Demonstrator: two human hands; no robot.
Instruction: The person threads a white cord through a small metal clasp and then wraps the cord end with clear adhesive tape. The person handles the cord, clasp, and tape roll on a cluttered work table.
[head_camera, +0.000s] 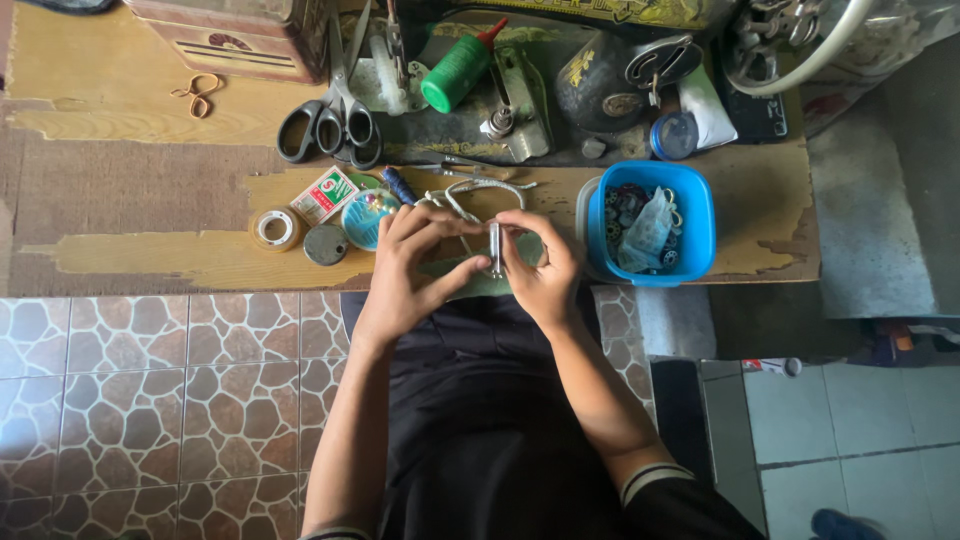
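My left hand (408, 268) and my right hand (542, 272) meet over the near edge of a worn wooden table (150, 255). Between the fingertips of both hands stands a small upright silver metal part (495, 248). My right hand pinches it from the right; my left thumb and fingers press it from the left. A greenish piece (520, 250) lies on the table under my hands. Pale cord loops (462, 197) lie just beyond my fingers.
A blue plastic tub (690, 215) of small parts sits to the right. Left of my hands are a tape roll (275, 228), a round lid (326, 244) and a blue dish (364, 215). Scissors (330, 120), a green bottle (455, 70) and a black sewing machine (600, 80) stand behind.
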